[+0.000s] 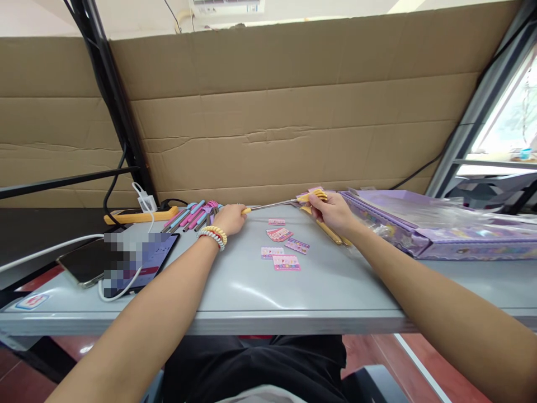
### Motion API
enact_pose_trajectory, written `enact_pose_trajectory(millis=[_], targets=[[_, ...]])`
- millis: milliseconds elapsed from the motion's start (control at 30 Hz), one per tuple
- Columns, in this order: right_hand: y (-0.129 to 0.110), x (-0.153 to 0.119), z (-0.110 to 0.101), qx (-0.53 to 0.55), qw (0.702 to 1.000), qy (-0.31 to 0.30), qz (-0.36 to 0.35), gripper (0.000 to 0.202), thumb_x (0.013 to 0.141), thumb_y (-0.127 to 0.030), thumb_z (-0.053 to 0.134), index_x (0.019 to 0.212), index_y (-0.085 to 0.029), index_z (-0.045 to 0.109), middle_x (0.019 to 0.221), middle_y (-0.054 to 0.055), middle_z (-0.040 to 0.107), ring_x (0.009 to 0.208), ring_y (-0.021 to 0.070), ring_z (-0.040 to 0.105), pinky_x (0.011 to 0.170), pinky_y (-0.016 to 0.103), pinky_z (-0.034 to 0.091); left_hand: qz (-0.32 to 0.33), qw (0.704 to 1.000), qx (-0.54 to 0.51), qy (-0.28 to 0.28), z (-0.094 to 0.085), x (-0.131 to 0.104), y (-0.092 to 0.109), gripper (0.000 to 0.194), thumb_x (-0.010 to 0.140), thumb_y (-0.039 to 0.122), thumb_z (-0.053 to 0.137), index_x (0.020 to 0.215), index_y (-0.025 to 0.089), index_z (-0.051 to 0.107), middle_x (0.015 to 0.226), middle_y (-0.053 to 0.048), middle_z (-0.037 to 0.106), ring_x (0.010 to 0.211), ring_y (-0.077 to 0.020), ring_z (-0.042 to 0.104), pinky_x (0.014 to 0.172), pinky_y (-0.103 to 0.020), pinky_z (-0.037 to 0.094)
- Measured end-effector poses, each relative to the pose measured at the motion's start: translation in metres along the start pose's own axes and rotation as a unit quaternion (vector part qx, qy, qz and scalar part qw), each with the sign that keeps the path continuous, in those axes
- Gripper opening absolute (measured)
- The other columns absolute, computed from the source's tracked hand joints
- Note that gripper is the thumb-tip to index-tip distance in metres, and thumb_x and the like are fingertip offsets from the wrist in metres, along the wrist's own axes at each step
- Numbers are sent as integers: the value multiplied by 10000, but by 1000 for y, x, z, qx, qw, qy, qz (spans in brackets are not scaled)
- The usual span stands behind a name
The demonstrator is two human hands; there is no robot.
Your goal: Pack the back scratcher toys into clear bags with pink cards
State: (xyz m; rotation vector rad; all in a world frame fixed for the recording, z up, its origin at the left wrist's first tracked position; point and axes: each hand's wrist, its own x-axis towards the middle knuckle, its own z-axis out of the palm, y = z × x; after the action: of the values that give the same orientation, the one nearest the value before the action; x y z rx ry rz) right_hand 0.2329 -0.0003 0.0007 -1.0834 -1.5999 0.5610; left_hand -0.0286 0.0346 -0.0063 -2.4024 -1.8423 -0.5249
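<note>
A thin metal rod with yellow ends point(272, 205) stretches between my two hands above the grey table. My left hand point(230, 219), with bracelets at the wrist, is closed on its left end. Fingers of my right hand point(331, 211) pinch its yellow, hand-shaped end. Beneath my right hand lie more yellow sticks point(329, 231). Several small pink and purple cards point(286, 262) are scattered on the table between my arms. Left of my left hand rests a bunch of pink, blue and purple sticks point(191, 215).
A purple box with clear plastic point(453, 238) stands at the right. At the left are a phone point(84, 260), a tablet with a white cable point(161, 252) and a yellow power strip point(138, 216). Cardboard point(293, 112) walls the back; the table's front edge point(293, 323) is near me.
</note>
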Motion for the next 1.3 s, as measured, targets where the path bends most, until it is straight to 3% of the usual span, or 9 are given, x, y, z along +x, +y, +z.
enact_pose_trajectory(millis=[100, 233, 400, 533, 700, 833, 967, 1067, 1300], targets=[[5, 3, -1, 62, 998, -13, 27, 439, 749, -575, 591, 643, -151, 555, 431, -17, 480, 363, 75, 378, 369, 218, 282, 18, 999, -14, 25, -2, 0, -1, 210, 837, 269, 402, 918, 239, 593, 939, -56, 686, 857, -220, 620, 645, -286, 410], [12, 7, -3, 112, 990, -47, 76, 441, 726, -580, 619, 669, -148, 551, 428, -6, 508, 333, 78, 387, 335, 212, 280, 13, 999, -11, 38, -5, -1, -1, 306, 855, 457, 371, 797, 229, 566, 837, -56, 684, 779, -230, 621, 596, -290, 380], [16, 7, -6, 71, 990, -57, 109, 405, 785, -540, 576, 671, -155, 521, 433, -8, 515, 321, 73, 393, 324, 199, 288, 33, 999, 3, 31, -6, -2, -3, 497, 846, 625, 266, 740, 225, 542, 757, -54, 668, 723, -229, 615, 575, -291, 358], [15, 7, -6, 7, 993, -32, 111, 405, 813, -535, 542, 642, -175, 467, 460, -20, 514, 326, 63, 391, 322, 190, 280, 57, 998, 5, 19, -8, -3, -2, 475, 891, 552, 213, 861, 239, 570, 826, -51, 677, 780, -226, 621, 610, -292, 378], [17, 8, -7, -38, 993, -1, 114, 499, 815, -671, 401, 665, -197, 448, 467, -7, 524, 331, 83, 411, 320, 204, 271, 77, 997, -2, 8, -8, -4, -1, 403, 908, 477, 254, 1000, 259, 580, 911, -30, 687, 861, -208, 621, 682, -285, 406], [21, 8, -11, -141, 984, 10, 104, 610, 805, -723, 313, 517, -201, 444, 408, 40, 494, 319, 113, 409, 338, 251, 277, 105, 994, -6, 8, -8, -3, -3, 392, 898, 474, 295, 1029, 271, 604, 935, -21, 690, 874, -205, 616, 695, -280, 411], [23, 9, -14, -215, 966, -5, 140, 613, 818, -694, 342, 487, -195, 473, 409, 50, 497, 334, 129, 416, 373, 278, 308, 123, 992, -2, 2, -9, -3, -4, 381, 885, 471, 324, 1019, 275, 621, 924, -18, 694, 855, -199, 614, 672, -271, 402], [25, 9, -15, -208, 966, -13, 154, 572, 822, -669, 380, 548, -184, 510, 492, 59, 562, 370, 130, 450, 390, 275, 336, 129, 992, 6, -4, -12, -5, -3, 375, 873, 466, 336, 982, 265, 634, 890, -23, 693, 827, -201, 613, 646, -275, 393], [36, 12, -19, -182, 973, -6, 142, 535, 818, -655, 405, 647, -173, 559, 480, 41, 562, 343, 126, 439, 362, 264, 319, 139, 990, 31, -15, -18, -9, 3, 371, 859, 480, 346, 830, 259, 642, 769, -31, 674, 767, -211, 613, 613, -286, 387]])
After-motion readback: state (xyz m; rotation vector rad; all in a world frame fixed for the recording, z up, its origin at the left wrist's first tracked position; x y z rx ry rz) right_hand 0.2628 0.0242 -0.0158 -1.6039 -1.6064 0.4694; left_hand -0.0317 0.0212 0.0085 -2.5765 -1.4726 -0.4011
